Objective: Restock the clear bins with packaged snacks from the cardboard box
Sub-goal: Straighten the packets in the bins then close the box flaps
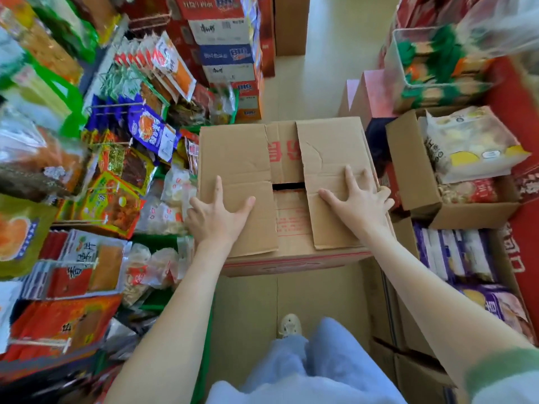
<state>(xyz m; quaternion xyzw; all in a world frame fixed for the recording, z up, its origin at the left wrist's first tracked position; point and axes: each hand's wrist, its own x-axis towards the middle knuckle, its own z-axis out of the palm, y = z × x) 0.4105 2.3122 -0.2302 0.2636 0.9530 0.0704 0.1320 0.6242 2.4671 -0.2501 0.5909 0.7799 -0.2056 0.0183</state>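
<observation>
A brown cardboard box (239, 153) with red print stands on the floor in front of me, its top flaps folded down with a narrow dark gap between them. My left hand (215, 214) lies flat on the left flap, fingers spread. On the right flap my right hand (360, 199) rests the same way, fingers straight. A clear bin (408, 71) holding green and orange packets sits at the upper right. The box's contents are hidden.
Racks of hanging and stacked snack packets (116, 176) crowd the left side. Open cardboard boxes (414, 170) of packaged goods line the right. Stacked printed cartons (230, 53) stand behind. A flat cardboard sheet (248, 304) lies under my feet.
</observation>
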